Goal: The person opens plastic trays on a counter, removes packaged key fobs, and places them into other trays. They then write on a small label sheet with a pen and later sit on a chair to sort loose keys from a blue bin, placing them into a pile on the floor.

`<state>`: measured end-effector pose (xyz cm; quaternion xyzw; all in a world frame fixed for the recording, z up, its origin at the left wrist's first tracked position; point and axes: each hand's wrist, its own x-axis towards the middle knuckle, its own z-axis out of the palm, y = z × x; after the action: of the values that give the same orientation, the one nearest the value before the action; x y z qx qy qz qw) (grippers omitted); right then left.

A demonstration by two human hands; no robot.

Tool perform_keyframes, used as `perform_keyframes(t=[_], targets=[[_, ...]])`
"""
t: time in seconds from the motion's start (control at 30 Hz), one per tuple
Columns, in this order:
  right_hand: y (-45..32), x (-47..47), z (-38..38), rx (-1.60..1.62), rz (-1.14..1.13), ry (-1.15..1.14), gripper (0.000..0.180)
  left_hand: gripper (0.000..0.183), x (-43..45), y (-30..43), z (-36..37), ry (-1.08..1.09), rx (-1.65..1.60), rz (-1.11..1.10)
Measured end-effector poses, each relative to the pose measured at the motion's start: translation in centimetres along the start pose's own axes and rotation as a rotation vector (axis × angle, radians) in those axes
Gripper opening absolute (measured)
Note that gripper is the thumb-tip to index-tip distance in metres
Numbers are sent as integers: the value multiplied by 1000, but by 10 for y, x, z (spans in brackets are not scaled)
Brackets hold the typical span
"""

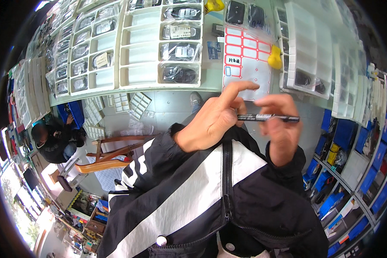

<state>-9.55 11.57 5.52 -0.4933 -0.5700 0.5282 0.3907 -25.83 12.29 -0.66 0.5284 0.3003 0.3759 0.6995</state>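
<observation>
A black marker pen (253,117) is held level between my hands, just in front of the table's edge. My right hand (280,125), slightly blurred, grips it near its right end. The curled fingers of my left hand (213,121) close on the other end, while that index finger points out to the right. Just beyond my hands lies a sheet of red-bordered label stickers (250,69). One label on it bears black handwriting, and some labels at its lower part are gone. Two bagged black car key fobs (235,13) lie at the sheet's far end.
White compartment trays (159,48) with bagged key fobs stand left of the sheet, and stacked trays (309,51) right. A yellow object (274,57) touches the sheet. A wooden chair (116,151) stands behind on the left, with a seated person (56,142) beyond. Shelving (351,190) holds blue bins.
</observation>
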Motion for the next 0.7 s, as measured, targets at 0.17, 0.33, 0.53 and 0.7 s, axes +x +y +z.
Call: perform_keyframes(t=[0.17, 0.33, 0.53, 0.7], targets=[[19, -9, -5, 142, -12, -110, 18, 24, -14, -4, 9, 108, 265, -1], [37, -11, -9, 254, 133, -136, 27, 23, -16, -13, 16, 215, 444, 58], [67, 4, -34, 167, 193, 130, 31, 33, -19, -33, -8, 433, 529, -135], [102, -28, -35, -191, 539, 142, 34, 31, -22, -58, -5, 512, 223, -481]])
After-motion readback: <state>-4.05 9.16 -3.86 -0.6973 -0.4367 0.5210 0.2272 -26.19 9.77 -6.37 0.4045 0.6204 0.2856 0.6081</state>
